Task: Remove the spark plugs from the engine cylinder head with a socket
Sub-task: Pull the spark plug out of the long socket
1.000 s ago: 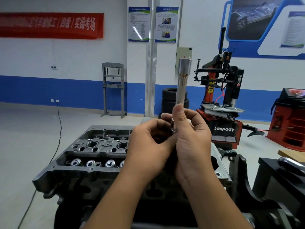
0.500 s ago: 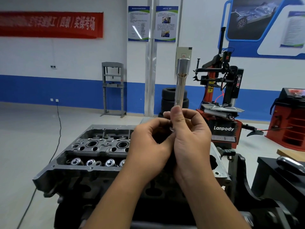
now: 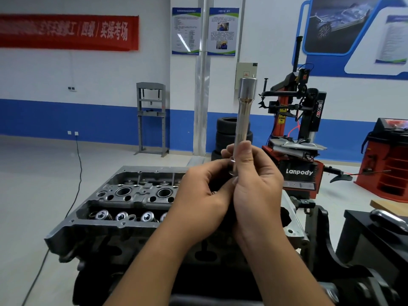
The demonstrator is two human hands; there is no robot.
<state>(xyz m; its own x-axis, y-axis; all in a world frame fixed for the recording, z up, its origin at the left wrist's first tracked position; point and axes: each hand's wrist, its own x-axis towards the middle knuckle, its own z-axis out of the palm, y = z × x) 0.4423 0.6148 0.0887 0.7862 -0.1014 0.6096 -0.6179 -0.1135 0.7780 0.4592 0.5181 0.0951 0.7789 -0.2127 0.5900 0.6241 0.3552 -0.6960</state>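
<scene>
A long silver spark plug socket [image 3: 244, 113] stands upright in front of me, wide end up. My right hand [image 3: 256, 186] grips its lower part, thumb along the shaft. My left hand [image 3: 205, 195] curls in against the socket's bottom end, pinching something there that the fingers hide. Below the hands lies the grey engine cylinder head [image 3: 123, 202] with two open plug wells and a row of valve springs showing; its right half is hidden behind my arms.
A black engine stand [image 3: 344, 257] carries the head. Behind stand a red tyre changer [image 3: 295, 138], stacked tyres [image 3: 225, 129], a grey shop press [image 3: 151, 118] and a red wheel balancer [image 3: 388, 155]. A black cable [image 3: 77, 173] runs over the floor at left.
The socket and both hands have risen slightly; the right thumb has slid a little higher on the shaft. Grip is otherwise unchanged.
</scene>
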